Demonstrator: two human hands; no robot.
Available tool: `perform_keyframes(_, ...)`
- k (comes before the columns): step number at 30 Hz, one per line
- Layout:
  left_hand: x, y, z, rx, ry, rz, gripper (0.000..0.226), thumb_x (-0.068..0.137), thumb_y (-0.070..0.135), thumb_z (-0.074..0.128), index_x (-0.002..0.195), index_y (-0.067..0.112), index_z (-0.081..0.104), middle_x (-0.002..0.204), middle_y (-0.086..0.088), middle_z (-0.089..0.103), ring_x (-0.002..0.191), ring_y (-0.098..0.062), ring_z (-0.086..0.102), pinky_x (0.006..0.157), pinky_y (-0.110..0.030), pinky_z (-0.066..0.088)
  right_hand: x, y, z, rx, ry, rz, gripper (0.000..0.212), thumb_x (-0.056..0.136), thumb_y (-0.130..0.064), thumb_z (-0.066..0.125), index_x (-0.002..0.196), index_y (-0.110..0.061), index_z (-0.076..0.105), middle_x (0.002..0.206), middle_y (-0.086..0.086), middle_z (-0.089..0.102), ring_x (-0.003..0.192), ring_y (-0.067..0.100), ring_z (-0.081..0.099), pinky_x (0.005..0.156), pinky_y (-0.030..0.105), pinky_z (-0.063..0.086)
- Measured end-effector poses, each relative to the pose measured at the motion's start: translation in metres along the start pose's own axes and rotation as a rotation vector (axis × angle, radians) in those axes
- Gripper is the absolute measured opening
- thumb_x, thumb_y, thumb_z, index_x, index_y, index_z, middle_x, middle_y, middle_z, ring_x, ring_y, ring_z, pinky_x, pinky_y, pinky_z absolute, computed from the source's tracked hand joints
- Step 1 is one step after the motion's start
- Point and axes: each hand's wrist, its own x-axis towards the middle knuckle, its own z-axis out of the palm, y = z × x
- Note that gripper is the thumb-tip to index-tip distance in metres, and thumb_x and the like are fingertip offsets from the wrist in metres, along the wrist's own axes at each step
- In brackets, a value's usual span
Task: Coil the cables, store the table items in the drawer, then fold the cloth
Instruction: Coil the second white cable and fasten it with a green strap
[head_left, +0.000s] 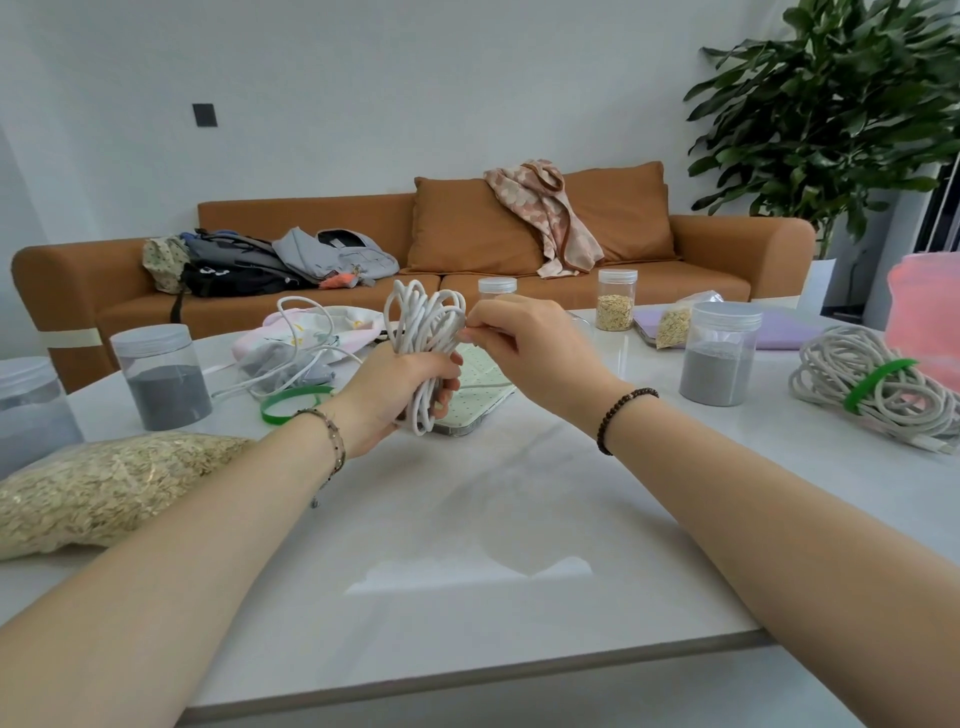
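Coil of white cable (423, 325) stands gripped in the left hand (390, 392); the right hand (524, 348) pinches its top strand. Tabletop (467, 519) runs beneath both to its near edge.

You have bright, even, diffuse light with a slightly cool cast, and nothing in the frame is dim. The glossy table (519, 493) throws back a pale glare patch at lower centre, and the shadows on it are faint and soft-edged. The wide lens bows the table's near edge and tilts the plant (841, 119) at upper right. The pink container (927, 317) at the right edge is blurred and washed out, while the centre is sharp.
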Motion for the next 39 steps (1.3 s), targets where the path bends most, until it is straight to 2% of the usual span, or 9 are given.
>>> perform_keyframes(9,0.003,0.008,-0.003,-0.170,0.219,0.130,0.011,0.089,0.001,0.066,0.086,0.012,0.066,0.057,0.004,0.051,0.051,-0.009,0.048,0.050,-0.022,0.045,-0.003,-0.005,0.001,0.147,-0.033,0.202,0.041,0.100,-0.042,0.057,0.077,-0.009,0.050,0.061,0.008,0.053,0.058,0.022,0.049,0.057,0.041,0.043)
perform_keyframes(13,0.006,0.018,-0.019,-0.484,0.522,0.214,0.009,0.086,0.001,0.066,0.088,0.010,0.065,0.064,0.002,0.054,0.052,-0.009,0.052,0.051,-0.022,0.046,-0.003,-0.008,0.002,0.236,-0.082,0.266,0.037,0.104,-0.037,0.050,0.080,-0.009,0.057,0.063,0.008,0.060,0.051,0.008,0.045,0.053,0.027,0.041)
perform_keyframes(17,0.012,0.016,-0.035,-0.648,0.954,0.181,0.024,0.077,0.007,0.071,0.100,0.014,0.065,0.085,0.003,0.067,0.069,-0.012,0.063,0.061,-0.027,0.053,-0.003,-0.012,0.005,0.048,-0.072,0.137,0.038,0.104,-0.034,0.048,0.077,-0.009,0.054,0.055,-0.004,0.045,0.049,0.013,0.037,0.049,0.035,0.036)
perform_keyframes(20,0.014,0.020,-0.036,-0.701,1.045,0.222,0.023,0.077,0.006,0.071,0.095,0.017,0.063,0.091,0.003,0.069,0.069,-0.009,0.066,0.059,-0.023,0.053,-0.003,-0.014,0.004,-0.158,0.007,0.021,0.039,0.102,-0.039,0.051,0.073,-0.013,0.053,0.052,-0.005,0.042,0.048,0.018,0.039,0.046,0.036,0.037)
perform_keyframes(23,0.011,0.021,-0.029,-0.630,0.990,0.273,0.022,0.078,0.007,0.073,0.093,0.021,0.064,0.085,0.010,0.067,0.067,-0.005,0.065,0.057,-0.019,0.051,-0.002,-0.012,-0.002,-0.391,0.152,-0.023,0.040,0.098,-0.035,0.059,0.063,-0.018,0.047,0.049,-0.008,0.038,0.041,0.019,0.036,0.040,0.023,0.020)
perform_keyframes(26,0.009,0.018,-0.021,-0.430,0.825,0.319,0.018,0.079,0.007,0.072,0.091,0.019,0.069,0.077,0.009,0.063,0.073,-0.011,0.061,0.067,-0.026,0.052,0.003,-0.007,-0.006,-0.706,0.201,0.135,0.047,0.086,-0.022,0.075,0.058,-0.022,0.036,0.043,-0.008,0.030,0.036,0.016,0.023,0.051,0.018,0.002)
perform_keyframes(30,0.007,0.014,-0.013,-0.219,0.450,0.333,0.016,0.086,0.003,0.068,0.086,0.019,0.070,0.064,0.002,0.057,0.061,-0.014,0.054,0.061,-0.031,0.051,0.002,0.007,-0.013,-0.893,0.130,0.317,0.023,0.078,0.002,0.063,0.069,-0.015,0.052,0.054,-0.002,0.040,0.053,0.021,0.036,0.061,0.030,0.023)
perform_keyframes(35,0.004,0.003,-0.003,-0.216,0.124,0.153,0.012,0.091,-0.001,0.059,0.088,0.008,0.066,0.059,-0.002,0.046,0.052,-0.012,0.043,0.051,-0.023,0.040,-0.002,0.024,-0.015,-0.481,0.012,0.337,0.043,0.088,0.004,0.047,0.125,-0.014,0.059,0.115,0.007,0.064,0.106,0.029,0.055,0.094,0.038,0.037)
perform_keyframes(39,0.004,0.001,0.001,-0.307,0.063,0.079,0.013,0.093,0.001,0.054,0.091,0.002,0.067,0.059,-0.001,0.044,0.052,-0.009,0.041,0.050,-0.020,0.039,-0.001,0.006,-0.002,-0.008,-0.068,0.240,0.033,0.095,-0.008,0.054,0.126,-0.017,0.063,0.111,0.000,0.068,0.101,0.017,0.063,0.089,0.036,0.050)
